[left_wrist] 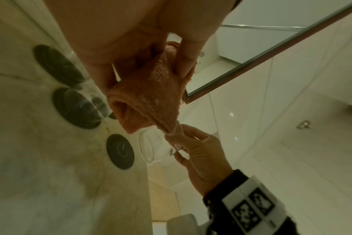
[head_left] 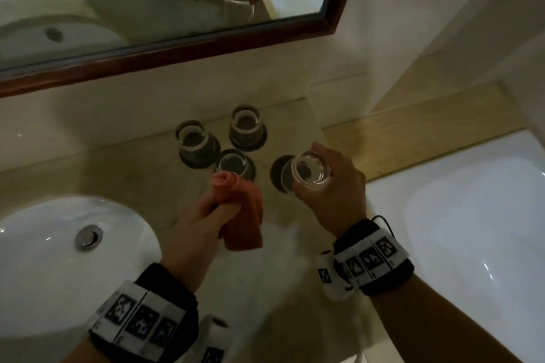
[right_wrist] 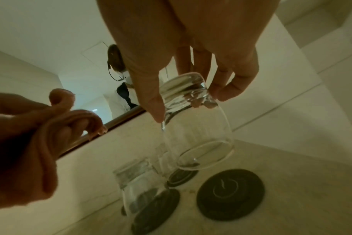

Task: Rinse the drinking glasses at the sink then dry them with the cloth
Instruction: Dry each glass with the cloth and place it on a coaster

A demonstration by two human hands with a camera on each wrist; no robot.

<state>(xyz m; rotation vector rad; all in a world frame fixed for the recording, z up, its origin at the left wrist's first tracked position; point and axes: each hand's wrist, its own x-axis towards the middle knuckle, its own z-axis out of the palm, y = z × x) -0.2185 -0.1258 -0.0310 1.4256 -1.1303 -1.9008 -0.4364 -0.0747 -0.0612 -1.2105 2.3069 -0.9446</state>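
- Right hand (head_left: 333,188): fingers and thumb curled round a clear drinking glass (head_left: 308,172), held off the worktop (head_left: 124,165) with its mouth tilted toward the head camera; in the right wrist view the glass (right_wrist: 193,127) hangs above a bare dark round coaster (right_wrist: 230,194), not touching it.
- Left hand (head_left: 203,221): closed round a bunched salmon-pink cloth (head_left: 244,215), one rolled end sticking up past the fingers; in the left wrist view the cloth (left_wrist: 149,95) is pinched between thumb and fingers (left_wrist: 186,58), and a lower corner reaches toward the held glass (left_wrist: 153,147).
- Three more glasses stand upright on the worktop, each on its own dark coaster: a rear left glass (head_left: 191,138), a rear right glass (head_left: 246,122) and a front glass (head_left: 233,163) just beyond the cloth.
- White oval sink (head_left: 38,244), with a metal drain (head_left: 88,236), set in the worktop to the left of the left hand.
- Wood-framed mirror (head_left: 182,47) on the wall behind the glasses.
- Both wrists carry black bands with printed marker tags (head_left: 370,256).
- A white bathtub rim (head_left: 472,215) lies to the right of the worktop.
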